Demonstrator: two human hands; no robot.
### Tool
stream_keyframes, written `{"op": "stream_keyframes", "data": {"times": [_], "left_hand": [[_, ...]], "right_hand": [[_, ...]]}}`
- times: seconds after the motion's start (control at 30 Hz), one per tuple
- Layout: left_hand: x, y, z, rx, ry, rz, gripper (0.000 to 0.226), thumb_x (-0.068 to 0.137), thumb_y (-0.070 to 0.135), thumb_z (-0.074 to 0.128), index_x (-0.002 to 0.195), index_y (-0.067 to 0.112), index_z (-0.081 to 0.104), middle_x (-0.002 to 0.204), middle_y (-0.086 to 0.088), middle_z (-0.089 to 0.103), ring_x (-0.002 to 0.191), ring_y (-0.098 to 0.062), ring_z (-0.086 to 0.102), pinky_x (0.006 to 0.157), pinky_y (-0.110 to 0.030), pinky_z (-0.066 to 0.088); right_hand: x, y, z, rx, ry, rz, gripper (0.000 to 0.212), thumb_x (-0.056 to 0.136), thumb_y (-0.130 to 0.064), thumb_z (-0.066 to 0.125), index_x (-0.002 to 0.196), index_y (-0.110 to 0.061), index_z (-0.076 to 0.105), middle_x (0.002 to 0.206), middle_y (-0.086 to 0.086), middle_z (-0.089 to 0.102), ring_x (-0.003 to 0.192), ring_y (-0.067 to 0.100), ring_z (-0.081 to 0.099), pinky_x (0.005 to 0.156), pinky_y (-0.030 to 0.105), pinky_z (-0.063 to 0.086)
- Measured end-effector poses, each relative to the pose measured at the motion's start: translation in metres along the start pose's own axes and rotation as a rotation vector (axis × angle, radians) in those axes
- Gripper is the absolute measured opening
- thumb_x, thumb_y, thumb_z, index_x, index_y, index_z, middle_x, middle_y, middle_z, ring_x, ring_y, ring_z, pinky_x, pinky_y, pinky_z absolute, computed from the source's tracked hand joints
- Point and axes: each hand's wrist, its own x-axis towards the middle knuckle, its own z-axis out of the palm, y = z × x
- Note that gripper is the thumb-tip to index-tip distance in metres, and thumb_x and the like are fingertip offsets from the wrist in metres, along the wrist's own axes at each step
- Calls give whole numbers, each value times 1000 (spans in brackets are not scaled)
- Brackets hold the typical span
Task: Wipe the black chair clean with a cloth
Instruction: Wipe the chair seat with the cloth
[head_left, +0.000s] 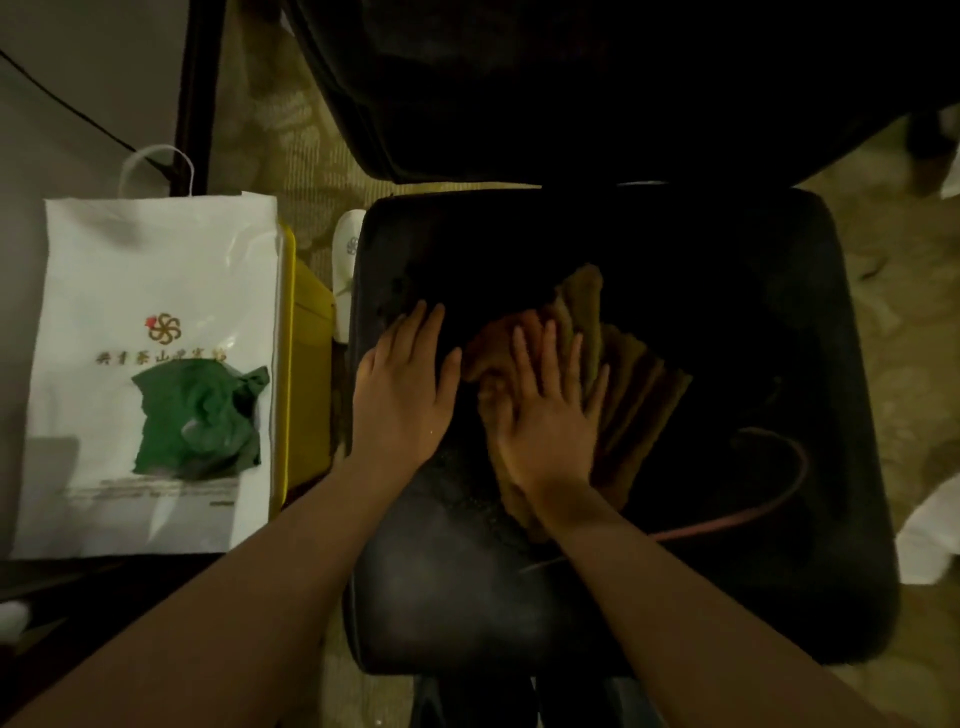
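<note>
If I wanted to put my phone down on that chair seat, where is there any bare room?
The near-left part of the black chair seat, between the two forearms and the front edge, is bare. So is the far strip below the backrest. The middle is crowded: the left hand rests flat on the seat, the right hand presses the brown cloth, and a reddish cord loops on the right.

my right hand (545, 415) covers part of the cloth (639, 400) | chair (779, 312) back cut off by top edge, lost in dark
</note>
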Motion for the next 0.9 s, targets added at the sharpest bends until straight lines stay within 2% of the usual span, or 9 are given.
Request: {"op": "stream_keyframes", "data": {"times": [0.17,0.3,0.37,0.43,0.57,0.63,0.73,0.83,0.9], "left_hand": [[-14,-2,2,26,3,-77,52,97,38,29,145,17,27,153,-5,28,139,-23,26,109,-39,26],[-20,6,9,42,-29,-51,53,98,38,29,145,15,26,153,-7,27,141,-25,23,110,-40,25],[-22,11,13,31,-42,-56,52,99,37,29,145,14,25,154,-8,24,141,-26,22,110,-42,25],[-25,17,16,55,-17,-34,58,96,43,24,144,12,29,153,-11,27,139,-30,27,106,-45,30],[-31,29,22,46,-24,-17,65,90,48,16,144,16,28,154,-9,23,141,-29,22,108,-46,27],[-32,35,23,17,-34,-66,61,92,49,21,146,23,21,157,-7,15,144,-27,11,111,-47,19],[-32,48,23,11,-106,-83,59,94,53,28,147,34,10,158,-6,1,145,-28,-3,112,-55,9],[-29,58,24,-12,-199,-138,68,87,64,30,145,41,3,157,-6,-11,143,-33,-13,108,-65,3],[-25,60,28,-45,-262,-207,76,82,70,33,144,43,-2,156,-7,-19,141,-35,-20,105,-69,1]], "right_hand": [[-59,-48,11,-9,-140,-458,50,88,-38,33,129,-21,55,136,2,53,134,24,39,109,49,21],[-95,15,6,-53,-222,-731,49,94,-42,32,141,-30,36,148,-5,37,140,17,29,112,40,19],[-97,58,-5,-71,-212,-706,53,91,-45,33,143,-34,30,149,-7,35,138,14,27,106,36,24],[-81,94,-17,-53,-155,-507,54,89,-47,34,141,-34,32,149,-7,35,134,14,28,103,36,33],[-39,71,-16,-4,-63,-24,58,91,-53,16,147,-36,19,156,-6,12,144,22,1,112,54,12],[-49,26,-3,-27,-83,-78,57,89,-50,19,143,-35,31,154,-6,23,143,27,10,107,62,5],[-97,-5,5,-41,-131,-408,48,90,-44,27,126,-33,56,137,-6,51,137,27,33,107,67,15],[-127,41,5,6,-179,-593,47,92,-44,35,139,-37,37,148,-8,38,140,20,27,107,58,23],[-129,95,-6,8,-203,-526,57,87,-45,37,143,-42,25,152,-10,27,141,16,21,101,55,35]]}}
